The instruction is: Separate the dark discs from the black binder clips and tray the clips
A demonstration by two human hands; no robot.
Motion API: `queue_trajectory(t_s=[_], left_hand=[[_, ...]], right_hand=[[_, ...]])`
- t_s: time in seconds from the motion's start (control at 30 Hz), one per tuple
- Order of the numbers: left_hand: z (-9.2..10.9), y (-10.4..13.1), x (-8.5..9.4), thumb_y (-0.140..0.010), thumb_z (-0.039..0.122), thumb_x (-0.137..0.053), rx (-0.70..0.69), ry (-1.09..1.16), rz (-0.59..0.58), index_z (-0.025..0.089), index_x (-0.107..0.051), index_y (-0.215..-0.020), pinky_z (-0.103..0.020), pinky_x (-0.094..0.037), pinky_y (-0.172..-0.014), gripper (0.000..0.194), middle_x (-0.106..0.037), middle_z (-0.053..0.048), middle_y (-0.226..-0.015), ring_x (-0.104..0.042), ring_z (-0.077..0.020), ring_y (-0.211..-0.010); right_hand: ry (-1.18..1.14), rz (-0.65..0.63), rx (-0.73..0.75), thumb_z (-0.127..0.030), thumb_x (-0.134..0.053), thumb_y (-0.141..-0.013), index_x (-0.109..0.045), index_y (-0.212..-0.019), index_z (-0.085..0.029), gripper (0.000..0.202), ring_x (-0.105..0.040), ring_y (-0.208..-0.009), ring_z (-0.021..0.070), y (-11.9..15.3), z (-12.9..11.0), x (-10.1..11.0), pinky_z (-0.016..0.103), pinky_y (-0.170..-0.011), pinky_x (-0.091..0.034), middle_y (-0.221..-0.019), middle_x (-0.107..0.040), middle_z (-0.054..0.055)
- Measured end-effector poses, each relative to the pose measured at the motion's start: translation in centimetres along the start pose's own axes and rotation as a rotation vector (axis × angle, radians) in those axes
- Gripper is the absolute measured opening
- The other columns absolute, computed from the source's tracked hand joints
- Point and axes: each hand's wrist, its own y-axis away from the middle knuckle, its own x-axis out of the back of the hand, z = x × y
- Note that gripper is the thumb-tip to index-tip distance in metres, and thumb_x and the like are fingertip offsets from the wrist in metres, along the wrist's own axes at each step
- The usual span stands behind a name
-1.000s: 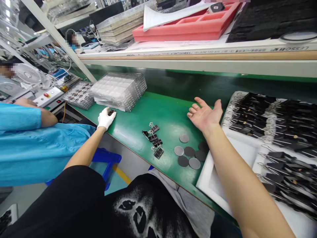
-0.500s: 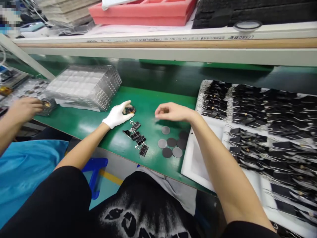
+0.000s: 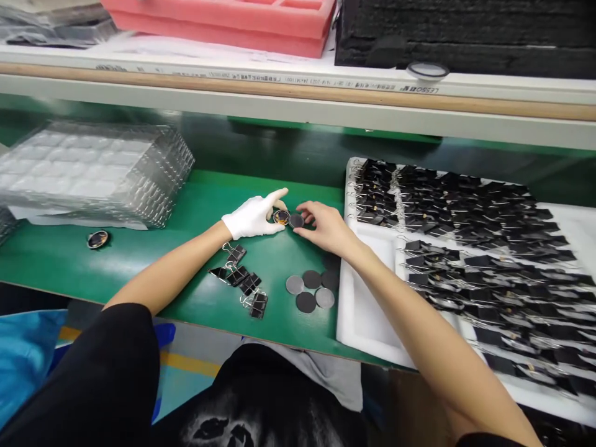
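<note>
My left hand (image 3: pixel 255 216), in a white glove, grips a small round part (image 3: pixel 281 217) with a metallic rim and orange-gold inside. Close beside it, my right hand (image 3: pixel 321 227), bare, pinches a dark grey disc (image 3: pixel 297 220) by its edge. Disc and round part meet or nearly meet; I cannot tell which. Several black binder clips (image 3: pixel 250 284) with silver wire handles lie on the green bench in front of my left forearm. Nearer my right forearm, several flat dark and grey discs (image 3: pixel 306 302) lie in a cluster.
A white foam tray (image 3: pixel 347 310) on the right holds rows of binder clips (image 3: pixel 447 192). Stacked clear plastic trays (image 3: pixel 135 180) stand at the left, with another round part (image 3: pixel 97 239) on the bench before them. A shelf (image 3: pixel 261 102) crosses above, carrying pink foam (image 3: pixel 223 28).
My hands have come together. My right hand has picked up a disc and brought it to the round part. Another round part now lies at left, where the other person's hand is out of view.
</note>
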Motion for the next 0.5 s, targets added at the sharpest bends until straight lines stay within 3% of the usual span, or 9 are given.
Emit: queue_trajectory(t_s=[0.13,0.23,0.37,0.5], left_hand=[[-0.4,0.2,-0.1,-0.09,0.047,-0.069,-0.017,0.041,-0.026,0.017,-0.026,-0.169,-0.03,-0.053,-0.083,0.095,-0.074,-0.009,-0.14,-0.074,-0.0192,-0.092],[-0.5,0.2,-0.2,-0.09,0.044,-0.071,-0.027,0.055,-0.037,0.018,-0.024,-0.171,-0.03,-0.054,-0.088,0.097,-0.069,-0.011,-0.148,-0.074,-0.0189,-0.098],[-0.4,0.2,-0.1,-0.091,0.041,-0.071,-0.044,0.054,-0.052,0.018,-0.026,-0.171,-0.032,-0.054,-0.097,0.094,-0.064,-0.013,-0.154,-0.074,-0.0223,-0.111],[-0.1,0.4,0.0,-0.093,0.048,-0.069,-0.048,0.033,-0.059,0.021,-0.034,-0.169,-0.039,-0.054,-0.1,0.088,-0.063,-0.015,-0.155,-0.074,-0.0276,-0.113]], right_hand=[[-0.105,-0.011,-0.032,-0.023,-0.089,-0.076,-0.073,-0.101,-0.022,0.03,-0.069,-0.088,0.0223,-1.9,0.2,-1.6,0.037,-0.083,-0.054,-0.099,-0.074,0.004],[-0.09,0.007,0.012,-0.028,-0.088,-0.081,-0.08,-0.099,-0.023,0.021,-0.068,-0.091,0.0232,-2.1,0.5,-2.4,0.039,-0.085,-0.055,-0.103,-0.073,0.006],[0.264,0.003,0.11,-0.033,-0.077,-0.094,-0.083,-0.122,-0.025,0.03,-0.064,-0.098,0.0283,-1.1,0.5,-2.2,0.041,-0.082,-0.05,-0.112,-0.066,0.012],[0.626,-0.024,0.19,-0.039,-0.064,-0.102,-0.075,-0.134,-0.021,0.038,-0.059,-0.1,0.0343,-0.2,-1.2,-0.8,0.044,-0.079,-0.043,-0.115,-0.064,0.018]])
